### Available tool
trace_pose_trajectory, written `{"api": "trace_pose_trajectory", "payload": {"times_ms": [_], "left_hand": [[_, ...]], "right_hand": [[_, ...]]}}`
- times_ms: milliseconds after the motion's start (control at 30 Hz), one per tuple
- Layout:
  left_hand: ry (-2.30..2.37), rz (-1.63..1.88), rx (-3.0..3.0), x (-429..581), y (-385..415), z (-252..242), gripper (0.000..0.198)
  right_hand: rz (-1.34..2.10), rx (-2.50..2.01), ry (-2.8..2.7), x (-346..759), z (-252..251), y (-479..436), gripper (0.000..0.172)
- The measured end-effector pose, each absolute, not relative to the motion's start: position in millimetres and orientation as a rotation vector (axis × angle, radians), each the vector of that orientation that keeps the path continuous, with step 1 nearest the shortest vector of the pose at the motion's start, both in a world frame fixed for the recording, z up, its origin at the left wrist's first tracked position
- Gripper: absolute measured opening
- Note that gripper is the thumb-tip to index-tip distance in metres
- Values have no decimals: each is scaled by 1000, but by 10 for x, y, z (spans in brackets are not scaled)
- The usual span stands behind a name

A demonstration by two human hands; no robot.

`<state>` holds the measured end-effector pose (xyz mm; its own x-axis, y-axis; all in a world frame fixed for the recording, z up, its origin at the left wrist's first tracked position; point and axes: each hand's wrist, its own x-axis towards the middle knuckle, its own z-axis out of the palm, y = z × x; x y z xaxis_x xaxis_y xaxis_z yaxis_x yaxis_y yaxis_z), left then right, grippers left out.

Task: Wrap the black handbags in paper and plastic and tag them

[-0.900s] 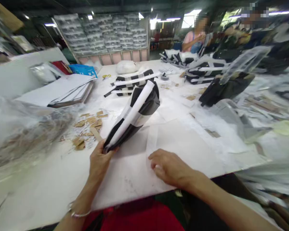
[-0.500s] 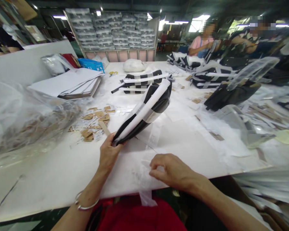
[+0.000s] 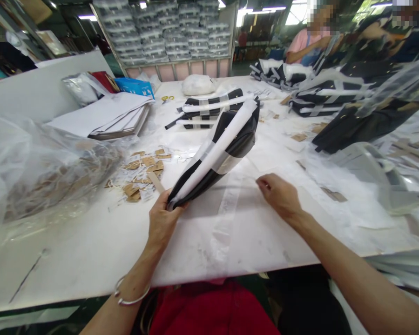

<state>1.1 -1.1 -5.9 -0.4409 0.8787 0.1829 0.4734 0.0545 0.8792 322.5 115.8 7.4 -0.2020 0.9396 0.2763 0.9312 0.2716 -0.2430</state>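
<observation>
My left hand (image 3: 163,207) is closed round the lower end of a black bag (image 3: 240,133), which slants up to the right above the table. White foam padding runs along the bag, and pale translucent wrap bands it. My right hand (image 3: 277,193) is held to the right of the bag, just over the white table, with its fingers curled together. Whether anything is pinched in them is hidden. A strip of clear plastic film (image 3: 223,228) lies on the table between my hands.
Brown paper tags (image 3: 148,170) lie left of the bag, beside a large clear plastic bag (image 3: 49,172). More wrapped black bags (image 3: 212,109) lie behind. White sheets (image 3: 101,114) are stacked at back left. A co-worker (image 3: 309,44) is at back right.
My right hand has moved away from me and to the right. The film that hung over the table's front edge now lies on the table. My left hand keeps hold of the bag.
</observation>
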Motion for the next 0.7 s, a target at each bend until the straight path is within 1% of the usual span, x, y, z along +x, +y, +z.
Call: {"api": "trace_pose_trajectory", "payload": {"times_ms": [67,133,167,233,267,333,367,400,467,567,700], "left_hand": [[1950,1355,1322,10,-8,-64,48],[1954,1364,1284,14,-1,-60,48],[1953,1363,1271,18,4,-56,49],[1957,1359,1264,28,11,-45,50],[1961,1355,1263,33,14,-40,51],[1967,1357,1258,41,16,-35,51],[1965,1361,1258,43,17,-35,51],[1963,1361,1262,45,17,-37,51],[1959,1363,1281,45,17,-43,51],[1960,1358,1292,44,20,-47,52],[1982,1347,1300,39,24,-46,52]], "right_hand": [[-135,-1901,-1966,3581,221,1427,22],[-299,-1921,-1872,3797,360,1568,31],[-310,-1870,-1875,3814,410,1561,35],[-121,-1674,-2001,3646,446,1383,33],[67,-1546,-2113,3480,431,1226,29],[442,-1253,-2407,3074,347,851,28],[509,-1137,-2534,2876,289,670,27],[488,-1098,-2609,2703,226,515,23],[386,-1068,-2683,2474,106,319,6],[309,-1044,-2658,2412,-12,279,18],[475,-801,-2655,2572,4,323,21]]}}
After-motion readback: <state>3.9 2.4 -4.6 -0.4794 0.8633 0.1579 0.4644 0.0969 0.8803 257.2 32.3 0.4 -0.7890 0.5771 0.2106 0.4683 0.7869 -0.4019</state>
